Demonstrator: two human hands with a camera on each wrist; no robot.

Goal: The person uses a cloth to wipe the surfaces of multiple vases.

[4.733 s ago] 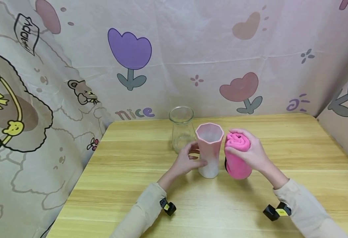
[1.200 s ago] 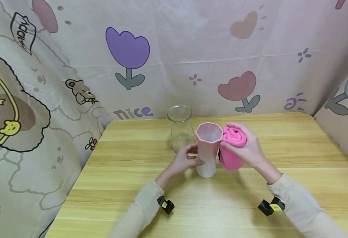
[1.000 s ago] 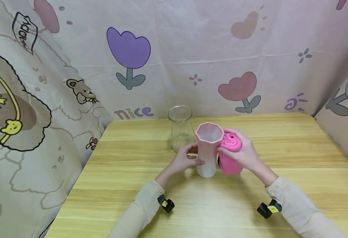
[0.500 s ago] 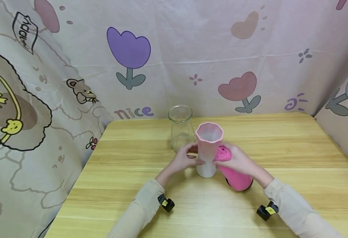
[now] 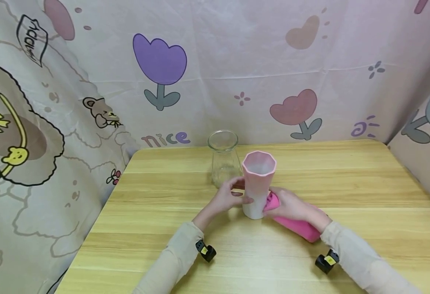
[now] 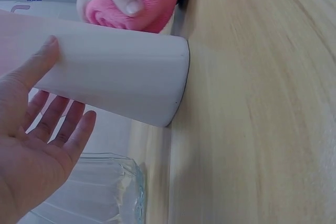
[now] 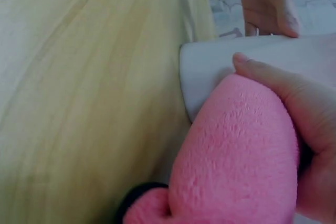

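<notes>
A pink-to-white faceted vase point(image 5: 256, 188) stands upright on the table. My left hand point(image 5: 229, 199) steadies its left side, thumb point(image 6: 44, 61) on the near face and fingers on the far side. In my right hand point(image 5: 291, 205) is a rolled pink fluffy towel point(image 5: 299, 228) with a dark edge or band. The towel lies slanted, one end against the vase's lower right side and the other toward my right wrist. In the right wrist view, the towel point(image 7: 236, 145) hides part of the vase point(image 7: 220, 59); my thumb tip sits beside the vase wall.
Behind and left of the vase stands a clear glass vase point(image 5: 222, 165) with a wide rim, close to my left fingers. The wooden table point(image 5: 156, 212) ends at a patterned fabric backdrop point(image 5: 215, 90) at the back and left. Small black cameras point(image 5: 206, 252) sit on both wrists.
My right hand has brought the towel from upright beside the vase's top down to its lower side, tilting it until it slants toward my wrist. The left hand and vase have stayed put.
</notes>
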